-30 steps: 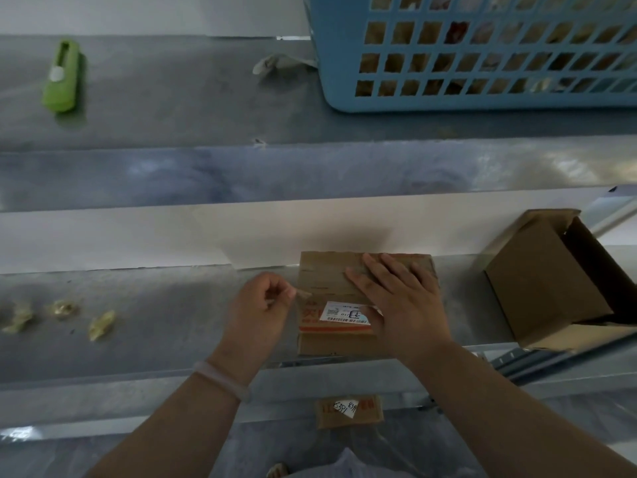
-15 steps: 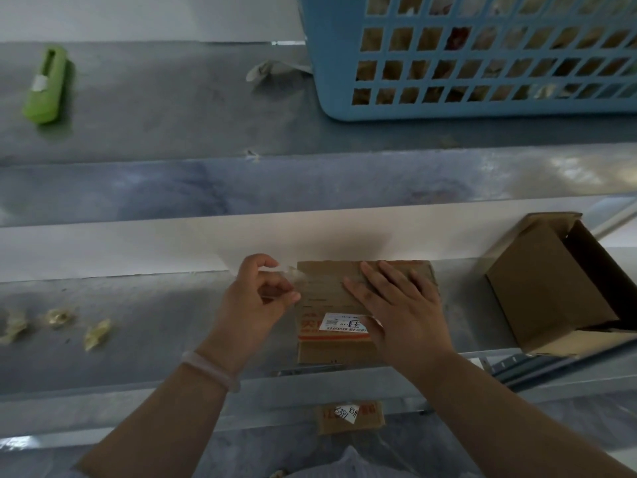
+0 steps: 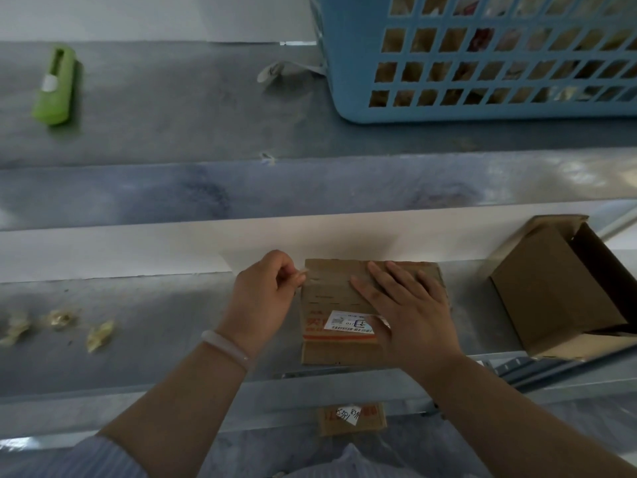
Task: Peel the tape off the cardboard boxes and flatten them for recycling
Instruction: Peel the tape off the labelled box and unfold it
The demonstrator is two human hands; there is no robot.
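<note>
Nearest you, below the front edge of the metal bench (image 3: 155,339), a small piece of cardboard (image 3: 351,418) with a white sticker shows. On the bench lies the flat cardboard box (image 3: 327,301), a white label (image 3: 348,326) on its near half. Your right hand (image 3: 406,312) lies flat on the box with fingers straight, pressing it down and covering its right side. Your left hand (image 3: 263,298), a pale bracelet (image 3: 225,345) at the wrist, is curled at the box's far left corner, and its thumb and fingers pinch a thin end of clear tape (image 3: 304,270) there. Well to the left, three crumpled yellowish tape scraps (image 3: 100,334) lie on the bench. To the right, apart from your box, an open brown box (image 3: 551,291) rests tipped on its side, its dark mouth turned right; what it holds, you cannot tell. On the raised shelf (image 3: 172,125) beyond, a green cutter (image 3: 55,86) lies far left, and a crumpled white scrap (image 3: 275,70) sits just beside a blue slotted basket (image 3: 482,108). Through its holes, tan and reddish things show, too blurred to name.
</note>
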